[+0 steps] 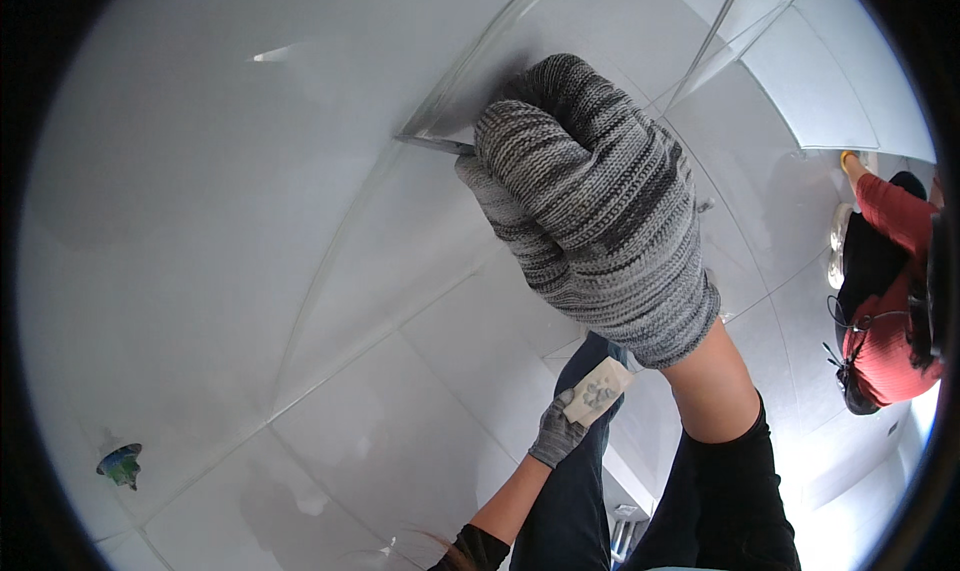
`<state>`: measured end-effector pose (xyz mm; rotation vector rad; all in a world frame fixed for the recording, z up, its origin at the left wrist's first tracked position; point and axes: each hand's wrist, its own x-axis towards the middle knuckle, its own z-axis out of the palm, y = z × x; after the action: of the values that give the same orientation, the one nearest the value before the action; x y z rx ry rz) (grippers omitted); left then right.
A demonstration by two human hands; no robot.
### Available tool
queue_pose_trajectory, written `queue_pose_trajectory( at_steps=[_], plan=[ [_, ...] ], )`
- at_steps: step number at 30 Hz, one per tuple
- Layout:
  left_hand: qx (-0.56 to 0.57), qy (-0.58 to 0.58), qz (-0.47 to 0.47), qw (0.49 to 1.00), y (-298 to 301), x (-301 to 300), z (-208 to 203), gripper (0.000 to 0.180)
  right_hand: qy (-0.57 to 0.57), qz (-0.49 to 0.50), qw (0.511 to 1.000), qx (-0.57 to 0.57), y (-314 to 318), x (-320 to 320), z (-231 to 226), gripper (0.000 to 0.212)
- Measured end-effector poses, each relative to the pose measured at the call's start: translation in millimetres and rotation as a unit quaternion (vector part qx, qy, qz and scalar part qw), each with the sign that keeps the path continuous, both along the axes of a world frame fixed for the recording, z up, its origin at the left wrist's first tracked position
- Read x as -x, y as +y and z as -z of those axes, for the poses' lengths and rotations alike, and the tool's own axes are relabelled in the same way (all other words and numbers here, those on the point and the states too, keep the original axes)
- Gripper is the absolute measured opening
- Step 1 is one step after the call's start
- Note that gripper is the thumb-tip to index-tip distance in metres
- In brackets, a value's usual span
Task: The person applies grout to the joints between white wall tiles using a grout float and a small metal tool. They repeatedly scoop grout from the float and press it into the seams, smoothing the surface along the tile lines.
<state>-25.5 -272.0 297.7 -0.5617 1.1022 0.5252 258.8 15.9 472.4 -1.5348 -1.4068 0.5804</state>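
Note:
My right hand [590, 191], in a grey knitted glove, is curled tightly around a scraper [436, 144]. Only a thin, flat metal blade sticks out past the fingers; the handle is hidden in the glove. The blade's tip meets a raised pale seam [335, 241] running along the smooth white surface [200, 171]. Lower down, near my legs, my left hand [560, 431] wears a matching glove and grips a small cream-coloured block [598, 393]. Grey lumps of paste-like material lie on the block's upper face.
Large pale tiles [440, 401] join the white surface along a straight line. A blue-green fitting [121, 465] pokes out at the lower left. Clear panel edges [708, 41] cross the upper right. A person in a red top [885, 341] bends at the far right.

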Motion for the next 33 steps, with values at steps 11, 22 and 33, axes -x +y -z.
queue_pose_trajectory(
  at_steps=[11,22,33],
  plan=[
    [-0.009,-0.003,-0.011,1.0,1.3,8.4,6.6,0.041,-0.017,0.151,0.988,-0.014,9.3,-25.5,-3.3,0.036],
    [-0.01,-0.018,0.01,1.0,9.0,11.3,11.5,0.045,0.02,0.291,0.936,-0.199,-54.7,-63.7,53.1,0.022],
    [-0.2,0.058,0.111,0.972,99.3,-53.0,-110.1,0.052,0.167,0.009,0.937,0.306,-225.4,-32.7,-39.3,0.019]
  ],
)
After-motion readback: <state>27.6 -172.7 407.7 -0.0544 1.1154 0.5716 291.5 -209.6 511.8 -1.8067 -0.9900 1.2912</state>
